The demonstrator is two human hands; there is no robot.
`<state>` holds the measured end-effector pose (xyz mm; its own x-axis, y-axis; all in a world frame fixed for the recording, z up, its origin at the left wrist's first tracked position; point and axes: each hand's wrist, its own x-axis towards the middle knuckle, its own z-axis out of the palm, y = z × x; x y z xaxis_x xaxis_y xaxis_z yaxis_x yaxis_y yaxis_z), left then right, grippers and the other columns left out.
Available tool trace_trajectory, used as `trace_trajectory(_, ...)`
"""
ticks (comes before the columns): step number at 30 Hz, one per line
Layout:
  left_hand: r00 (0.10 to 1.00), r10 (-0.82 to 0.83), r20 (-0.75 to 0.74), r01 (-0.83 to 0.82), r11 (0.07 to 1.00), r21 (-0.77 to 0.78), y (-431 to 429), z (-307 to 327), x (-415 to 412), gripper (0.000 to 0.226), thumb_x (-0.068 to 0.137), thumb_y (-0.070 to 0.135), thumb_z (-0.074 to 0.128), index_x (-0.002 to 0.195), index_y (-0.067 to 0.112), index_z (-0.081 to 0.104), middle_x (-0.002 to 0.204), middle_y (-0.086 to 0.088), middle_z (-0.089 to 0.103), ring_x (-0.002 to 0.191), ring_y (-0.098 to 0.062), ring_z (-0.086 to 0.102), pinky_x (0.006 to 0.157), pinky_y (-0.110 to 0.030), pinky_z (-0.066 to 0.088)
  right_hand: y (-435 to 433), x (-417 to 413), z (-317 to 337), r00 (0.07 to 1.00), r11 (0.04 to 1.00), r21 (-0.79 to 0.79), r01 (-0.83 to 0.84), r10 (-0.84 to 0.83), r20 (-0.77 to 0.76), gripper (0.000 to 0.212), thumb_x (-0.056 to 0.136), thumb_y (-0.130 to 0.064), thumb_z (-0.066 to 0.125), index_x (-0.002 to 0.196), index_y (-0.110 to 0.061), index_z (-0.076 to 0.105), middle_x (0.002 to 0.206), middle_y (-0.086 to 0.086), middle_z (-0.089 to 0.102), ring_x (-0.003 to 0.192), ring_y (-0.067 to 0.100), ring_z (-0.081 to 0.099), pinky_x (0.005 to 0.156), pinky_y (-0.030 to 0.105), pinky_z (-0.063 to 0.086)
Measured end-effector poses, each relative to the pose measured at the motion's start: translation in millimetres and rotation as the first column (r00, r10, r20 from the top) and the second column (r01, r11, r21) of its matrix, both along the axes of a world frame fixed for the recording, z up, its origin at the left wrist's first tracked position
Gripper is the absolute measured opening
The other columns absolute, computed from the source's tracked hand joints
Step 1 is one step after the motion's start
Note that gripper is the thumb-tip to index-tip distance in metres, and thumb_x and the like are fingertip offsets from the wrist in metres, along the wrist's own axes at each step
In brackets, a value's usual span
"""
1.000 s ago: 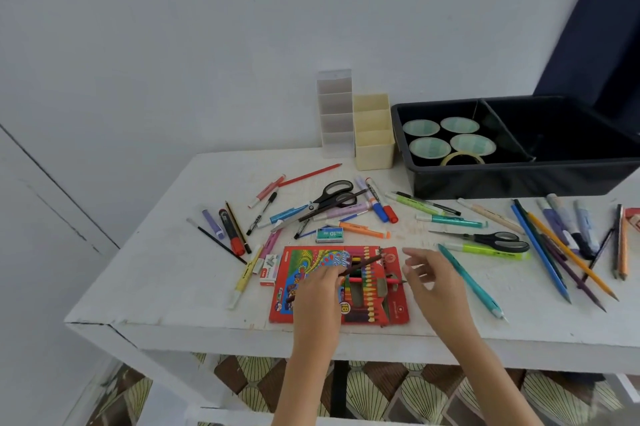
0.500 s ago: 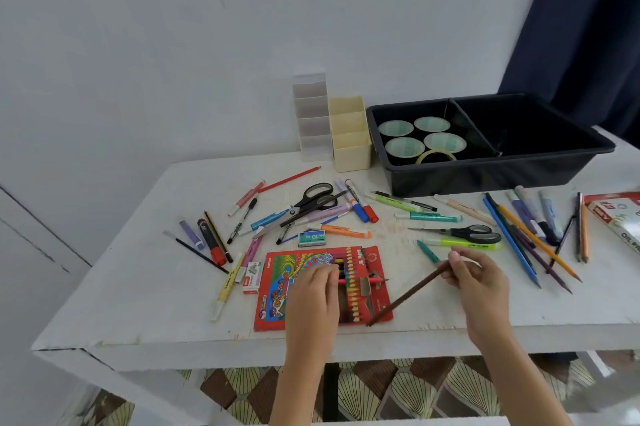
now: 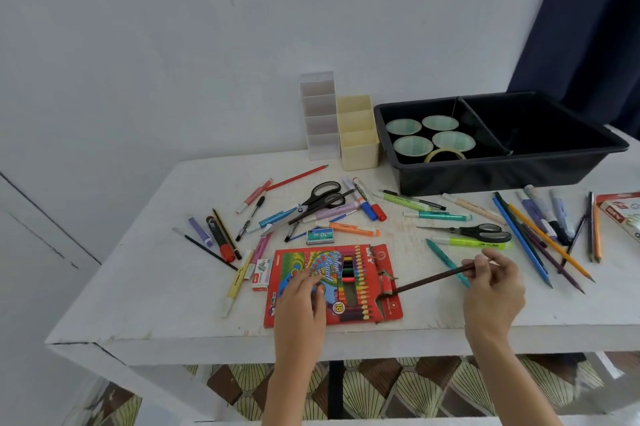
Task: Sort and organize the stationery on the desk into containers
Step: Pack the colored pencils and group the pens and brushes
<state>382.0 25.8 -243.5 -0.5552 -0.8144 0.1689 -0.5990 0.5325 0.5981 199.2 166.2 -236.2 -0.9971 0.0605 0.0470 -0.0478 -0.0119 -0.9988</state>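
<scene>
My left hand (image 3: 304, 301) lies flat, fingers loose, on the red colour pencil box (image 3: 332, 285) at the surface's (image 3: 145, 304) near edge. My right hand (image 3: 493, 283) pinches a brown pencil (image 3: 429, 280), tip at the box. Beyond sits the black tray (image 3: 498, 169).

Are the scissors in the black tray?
No, both scissors lie on the table, and the black tray holds only tape rolls in its left part.
</scene>
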Motion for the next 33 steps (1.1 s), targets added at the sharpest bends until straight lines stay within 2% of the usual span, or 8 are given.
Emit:
trace_trajectory(4, 1.0, -0.007, -0.008, 0.007, 1.0, -0.012, -0.3, -1.0, 0.3, 0.033, 0.098, 0.026, 0.044, 0.129, 0.019, 0.054, 0.141, 0.005, 0.045, 0.133, -0.008, 0.036, 0.106, -0.019, 0.028, -11.4, 21.0, -3.6, 0.974, 0.975, -0.046, -0.219, 0.221, 0.043, 0.013, 0.09, -0.009, 0.058, 0.103, -0.008, 0.06, 0.086, 0.006, 0.069, 0.076, 0.014, 0.066, 0.068, 0.014, 0.054)
trace_trajectory(7, 1.0, -0.022, -0.014, 0.021, 1.0, -0.016, -0.7, -2.1, 0.5, 0.032, 0.098, 0.025, 0.045, 0.128, 0.018, 0.055, 0.14, 0.005, 0.047, 0.133, -0.009, 0.037, 0.106, -0.019, 0.027, -20.5, 33.0, -9.7, 0.912, 0.897, 0.192, -0.398, 0.409, -0.02, 0.013, 0.082, -0.011, 0.069, 0.095, -0.013, 0.07, 0.082, -0.002, 0.07, 0.077, 0.009, 0.065, 0.064, 0.013, 0.05)
trace_trajectory(13, 0.999, -0.039, -0.017, 0.039, 0.999, 0.007, -2.4, -4.4, 4.1, 0.033, 0.098, 0.026, 0.044, 0.13, 0.022, 0.053, 0.143, 0.009, 0.042, 0.134, -0.005, 0.033, 0.108, -0.019, 0.024, -25.6, 36.4, -34.1, 0.753, 0.733, 0.592, -0.336, 0.586, -0.298, 0.012, 0.076, -0.008, 0.075, 0.086, -0.014, 0.073, 0.088, -0.003, 0.058, 0.081, 0.011, 0.053, 0.067, 0.018, 0.046)
trace_trajectory(17, 0.999, -0.05, -0.02, 0.05, 0.999, 0.009, -3.2, -5.8, 5.9, 0.033, 0.098, 0.026, 0.045, 0.13, 0.022, 0.053, 0.144, 0.01, 0.042, 0.135, -0.005, 0.032, 0.109, -0.019, 0.025, -36.0, 32.0, -33.5, 0.666, 0.675, 0.703, -0.223, 0.632, -0.395, 0.017, 0.064, -0.001, 0.082, 0.076, -0.009, 0.074, 0.086, 0.003, 0.062, 0.081, 0.016, 0.048, 0.067, 0.009, 0.031)
trace_trajectory(24, 0.998, -0.02, -0.051, 0.021, 1.0, 0.006, 0.1, -6.7, 3.4, 0.033, 0.096, 0.024, 0.048, 0.129, 0.022, 0.054, 0.141, 0.01, 0.045, 0.134, -0.004, 0.034, 0.11, -0.022, 0.029, -49.9, 32.7, -34.4, 0.7, 0.678, 0.655, -0.335, 0.644, -0.309, 0.018, 0.065, 0.009, 0.077, 0.071, -0.006, 0.068, 0.072, -0.002, 0.062, 0.067, 0.01, 0.053, 0.065, 0.012, 0.036)
trace_trajectory(26, 0.998, -0.011, -0.06, 0.011, 1.0, 0.001, 0.9, -6.8, 2.4, 0.032, 0.096, 0.023, 0.05, 0.127, 0.021, 0.056, 0.14, 0.009, 0.047, 0.132, -0.004, 0.036, 0.109, -0.022, 0.031, -49.1, 28.1, -25.2, 0.686, 0.629, 0.663, -0.407, 0.689, -0.233, 0.013, 0.07, 0.004, 0.076, 0.076, -0.007, 0.072, 0.076, 0.001, 0.067, 0.068, 0.008, 0.054, 0.066, 0.013, 0.038)
trace_trajectory(29, 0.998, 0.008, -0.064, -0.008, 1.0, -0.008, 1.3, -7.7, 0.7, 0.031, 0.096, 0.022, 0.05, 0.126, 0.021, 0.057, 0.138, 0.009, 0.049, 0.13, -0.004, 0.039, 0.108, -0.021, 0.033, -41.6, 17.2, -8.7, 0.625, 0.495, 0.661, -0.564, 0.779, -0.05, 0.014, 0.081, -0.006, 0.07, 0.09, -0.015, 0.075, 0.084, -0.007, 0.068, 0.072, -0.003, 0.055, 0.063, 0.003, 0.039)
trace_trajectory(33, 0.994, 0.044, -0.099, -0.044, 0.999, 0.008, -1.4, -4.2, -1.7, 0.029, 0.095, 0.023, 0.051, 0.123, 0.02, 0.059, 0.134, 0.009, 0.053, 0.124, -0.002, 0.043, 0.103, -0.02, 0.039, -38.8, 14.7, 1.3, 0.729, 0.644, 0.533, -0.549, 0.68, -0.071, 0.017, 0.086, -0.006, 0.064, 0.091, -0.021, 0.07, 0.085, -0.007, 0.067, 0.075, 0.0, 0.058, 0.059, 0.009, 0.045)
